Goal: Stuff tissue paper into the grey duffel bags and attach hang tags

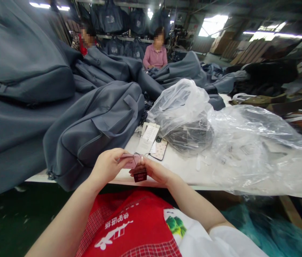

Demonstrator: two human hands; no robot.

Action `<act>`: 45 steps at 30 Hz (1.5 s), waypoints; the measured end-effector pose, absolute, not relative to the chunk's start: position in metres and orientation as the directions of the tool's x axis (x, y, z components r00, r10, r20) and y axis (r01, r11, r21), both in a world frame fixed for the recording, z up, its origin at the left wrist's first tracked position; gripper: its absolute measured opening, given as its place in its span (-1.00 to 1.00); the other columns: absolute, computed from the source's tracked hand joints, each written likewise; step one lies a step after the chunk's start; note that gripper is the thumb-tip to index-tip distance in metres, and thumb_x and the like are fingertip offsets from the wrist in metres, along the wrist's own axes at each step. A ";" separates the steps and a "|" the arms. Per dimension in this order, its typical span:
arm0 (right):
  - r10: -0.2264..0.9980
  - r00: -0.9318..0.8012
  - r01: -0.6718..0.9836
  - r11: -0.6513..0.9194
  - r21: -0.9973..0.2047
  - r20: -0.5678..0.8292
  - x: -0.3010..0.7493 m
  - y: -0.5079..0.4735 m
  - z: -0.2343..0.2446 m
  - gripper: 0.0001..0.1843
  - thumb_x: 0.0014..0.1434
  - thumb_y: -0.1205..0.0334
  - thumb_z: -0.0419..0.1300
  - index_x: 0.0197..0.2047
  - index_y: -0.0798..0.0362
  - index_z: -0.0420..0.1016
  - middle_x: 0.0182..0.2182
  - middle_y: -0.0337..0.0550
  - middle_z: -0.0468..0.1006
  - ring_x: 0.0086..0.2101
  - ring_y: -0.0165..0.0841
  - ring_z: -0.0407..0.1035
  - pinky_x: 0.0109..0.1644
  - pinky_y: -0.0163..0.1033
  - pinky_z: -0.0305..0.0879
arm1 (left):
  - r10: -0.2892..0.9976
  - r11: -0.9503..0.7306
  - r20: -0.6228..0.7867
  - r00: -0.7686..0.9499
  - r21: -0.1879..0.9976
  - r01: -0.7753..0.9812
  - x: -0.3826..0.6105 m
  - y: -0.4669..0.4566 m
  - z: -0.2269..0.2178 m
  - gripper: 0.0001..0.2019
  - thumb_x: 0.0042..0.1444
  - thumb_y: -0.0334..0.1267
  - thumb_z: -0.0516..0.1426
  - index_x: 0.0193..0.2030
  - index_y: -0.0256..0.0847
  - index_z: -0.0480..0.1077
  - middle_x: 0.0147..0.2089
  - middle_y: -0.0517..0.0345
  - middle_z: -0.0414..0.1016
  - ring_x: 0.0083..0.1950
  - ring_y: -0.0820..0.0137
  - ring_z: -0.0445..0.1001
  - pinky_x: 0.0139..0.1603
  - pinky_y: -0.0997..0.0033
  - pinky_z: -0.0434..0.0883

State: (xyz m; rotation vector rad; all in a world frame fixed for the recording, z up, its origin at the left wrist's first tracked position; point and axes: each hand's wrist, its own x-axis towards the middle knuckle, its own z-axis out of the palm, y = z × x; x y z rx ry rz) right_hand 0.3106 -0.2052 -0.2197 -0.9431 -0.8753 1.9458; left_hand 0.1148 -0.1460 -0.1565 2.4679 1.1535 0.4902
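Close to the table's front edge, my left hand (110, 162) is closed on a small pale pink card tag (131, 161). Beside it, my right hand (153, 169) pinches a thin dark string at the tag's end. A small dark tag with light print (140, 175) hangs below the right fingers, seemingly on the same string. Left of my hands lies a blue-grey bag (94, 130) with handles and a zipped pocket. Just beyond them are white printed paper tags (149, 138) and a phone in a patterned case (159, 149).
A clear plastic bag holding dark tags (188, 134) stands right of the phone. More crumpled clear plastic (258, 142) covers the table's right side. Large blue-grey bags (19, 67) pile up at left and back. A person in a pink shirt (155, 56) and another person sit beyond.
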 end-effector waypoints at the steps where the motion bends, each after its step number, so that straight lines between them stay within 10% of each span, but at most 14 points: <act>1: 0.862 -0.418 -0.309 -0.430 -0.848 -0.286 0.312 -0.207 -0.222 -0.40 0.09 -0.25 0.17 -0.13 0.16 0.49 -0.21 0.03 0.61 -0.21 -0.26 0.49 -0.04 -0.12 0.35 | 0.794 -0.584 0.154 0.588 0.460 0.668 0.114 -0.145 -0.157 -0.75 0.20 -0.12 0.06 -0.21 -0.12 0.54 -0.24 0.11 0.59 -0.21 0.32 0.52 -0.18 0.38 0.38; 7: 0.836 -0.435 -0.042 -0.390 -0.920 -0.334 0.315 -0.218 -0.228 -0.65 0.05 0.00 0.31 -0.23 0.11 0.53 -0.44 -0.24 0.54 -0.46 -0.45 0.37 -0.34 -0.33 0.31 | 0.848 -0.513 0.186 0.496 0.526 0.678 0.108 -0.139 -0.164 -0.70 0.22 -0.11 0.00 -0.13 -0.14 0.52 -0.15 0.08 0.59 -0.14 0.29 0.50 -0.07 0.33 0.38; 17: 0.989 -0.113 -0.181 -0.113 -0.977 -0.094 0.313 -0.212 -0.213 -0.80 -0.01 0.13 0.35 -0.34 0.07 0.59 -0.39 -0.24 0.59 -0.38 -0.40 0.42 -0.17 -0.24 0.36 | 0.836 -0.370 0.017 0.549 0.756 0.540 0.121 -0.165 -0.172 -0.62 0.30 -0.10 -0.14 -0.17 -0.17 0.46 -0.26 0.08 0.57 -0.23 0.29 0.52 -0.17 0.36 0.39; 29: 0.992 0.099 0.210 -0.101 -0.972 -0.082 0.311 -0.207 -0.220 -0.80 -0.04 0.14 0.34 -0.42 0.08 0.48 -0.62 -0.32 0.42 -0.62 -0.51 0.24 -0.57 -0.40 0.15 | 0.868 -0.321 -0.067 0.493 0.683 0.657 0.138 -0.185 -0.169 -0.82 0.20 -0.21 0.01 -0.18 -0.17 0.41 -0.21 0.06 0.57 -0.19 0.23 0.51 -0.19 0.33 0.33; 35: 0.989 0.056 0.122 -0.143 -0.982 -0.137 0.313 -0.210 -0.215 -0.80 0.06 0.12 0.22 -0.43 0.09 0.44 -0.65 -0.31 0.42 -0.64 -0.48 0.32 -0.57 -0.39 0.24 | 0.871 -0.281 -0.097 0.483 0.708 0.648 0.137 -0.179 -0.178 -0.79 0.21 -0.19 0.01 -0.21 -0.17 0.45 -0.24 0.08 0.58 -0.20 0.25 0.52 -0.17 0.37 0.33; 41: 0.983 0.097 0.083 -0.162 -0.983 -0.154 0.309 -0.209 -0.221 -0.78 0.03 0.09 0.25 -0.38 0.09 0.46 -0.56 -0.26 0.50 -0.60 -0.43 0.41 -0.52 -0.36 0.31 | 0.862 -0.100 -0.209 0.462 0.824 0.558 0.143 -0.184 -0.186 -0.72 0.25 -0.12 -0.06 -0.08 -0.15 0.39 -0.41 0.23 0.55 -0.67 0.45 0.37 -0.43 0.42 0.37; 45: 0.989 0.116 0.165 -0.113 -0.980 -0.094 0.309 -0.209 -0.224 -0.75 0.07 0.06 0.24 -0.44 0.08 0.46 -0.56 -0.24 0.50 -0.57 -0.41 0.42 -0.51 -0.35 0.29 | 0.862 -0.046 -0.222 0.456 0.861 0.506 0.147 -0.186 -0.191 -0.77 0.25 -0.14 -0.06 -0.16 -0.18 0.35 -0.39 0.20 0.56 -0.58 0.42 0.48 -0.37 0.43 0.43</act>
